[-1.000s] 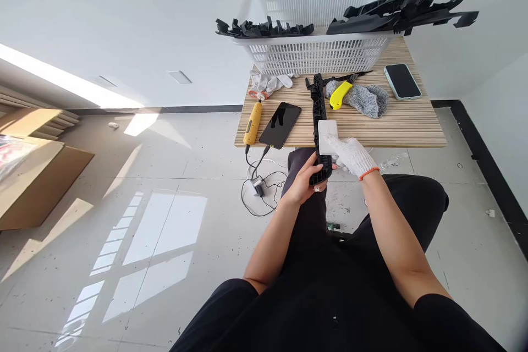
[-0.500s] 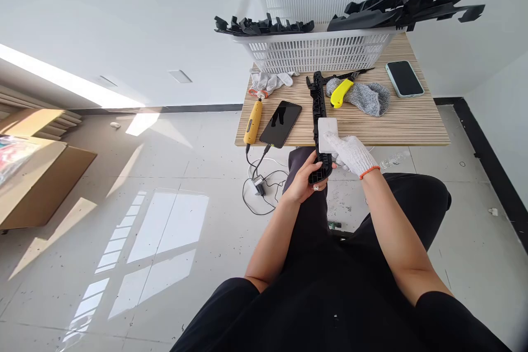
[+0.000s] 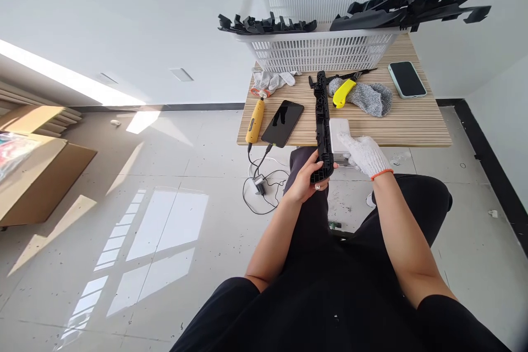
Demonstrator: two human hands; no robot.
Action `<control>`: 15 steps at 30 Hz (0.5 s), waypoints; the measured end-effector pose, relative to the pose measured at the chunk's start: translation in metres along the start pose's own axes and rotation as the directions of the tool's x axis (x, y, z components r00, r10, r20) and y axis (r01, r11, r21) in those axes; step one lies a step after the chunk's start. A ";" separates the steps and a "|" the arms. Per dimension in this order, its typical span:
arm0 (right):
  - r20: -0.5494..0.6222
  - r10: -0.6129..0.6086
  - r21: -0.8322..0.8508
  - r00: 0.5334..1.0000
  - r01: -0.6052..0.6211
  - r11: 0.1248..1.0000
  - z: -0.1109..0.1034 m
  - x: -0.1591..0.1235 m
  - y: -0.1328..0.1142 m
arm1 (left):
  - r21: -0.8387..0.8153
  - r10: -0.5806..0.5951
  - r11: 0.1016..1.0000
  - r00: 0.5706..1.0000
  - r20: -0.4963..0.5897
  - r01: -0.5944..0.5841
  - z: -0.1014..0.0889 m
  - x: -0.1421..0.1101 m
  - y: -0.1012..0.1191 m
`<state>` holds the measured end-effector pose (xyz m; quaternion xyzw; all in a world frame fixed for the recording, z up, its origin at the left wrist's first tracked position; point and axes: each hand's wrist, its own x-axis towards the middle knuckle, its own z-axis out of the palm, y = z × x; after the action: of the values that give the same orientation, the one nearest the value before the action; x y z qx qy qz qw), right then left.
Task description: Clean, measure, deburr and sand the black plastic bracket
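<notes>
My bare left hand (image 3: 304, 180) is wrapped round the near end of a long black ribbed plastic part (image 3: 323, 124), which points away from me towards the table. Just right of that part, my right hand (image 3: 366, 156) wears a white knit glove with an orange cuff. Its fingers grip a white square block (image 3: 339, 131) with rounded corners; what the block is, I cannot tell. Its left edge lies close beside the plastic part, and whether they touch is unclear. The gloved fingers underneath are partly hidden.
On the wood-striped table (image 3: 391, 135) lie a yellow corded tool (image 3: 255, 121), a black phone (image 3: 282, 124), a white glove (image 3: 274, 80), a yellow-handled cutter (image 3: 344, 93), a grey cloth item (image 3: 373, 100) and another phone (image 3: 407, 80). Behind, a white basket (image 3: 322, 52) carries black parts. Cables (image 3: 259, 184) lie below.
My right hand has moved the white block a little to the right, from over the black plastic part to its side. My left hand keeps its hold, almost unmoved.
</notes>
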<state>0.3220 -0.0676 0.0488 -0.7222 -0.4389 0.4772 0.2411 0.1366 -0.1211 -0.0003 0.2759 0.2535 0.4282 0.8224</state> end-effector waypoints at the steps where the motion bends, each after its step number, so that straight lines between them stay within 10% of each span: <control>1: -0.008 0.016 0.010 1.000 -0.016 1.000 -0.005 -0.001 0.002 | -0.012 0.000 1.000 1.000 0.006 0.000 -0.001 0.000 0.001; 8: -0.037 0.118 0.139 0.992 -0.111 0.984 -0.014 -0.014 -0.004 | -0.024 -0.003 1.000 1.000 0.006 0.003 -0.001 0.001 0.002; 15: 0.084 -0.034 0.098 0.996 0.026 0.995 0.018 0.000 -0.024 | -0.003 -0.001 1.000 1.000 0.009 0.001 -0.001 0.001 0.001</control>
<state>0.2961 -0.0571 0.0598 -0.6818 -0.4361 0.5247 0.2639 0.1363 -0.1195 -0.0004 0.2767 0.2493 0.4268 0.8241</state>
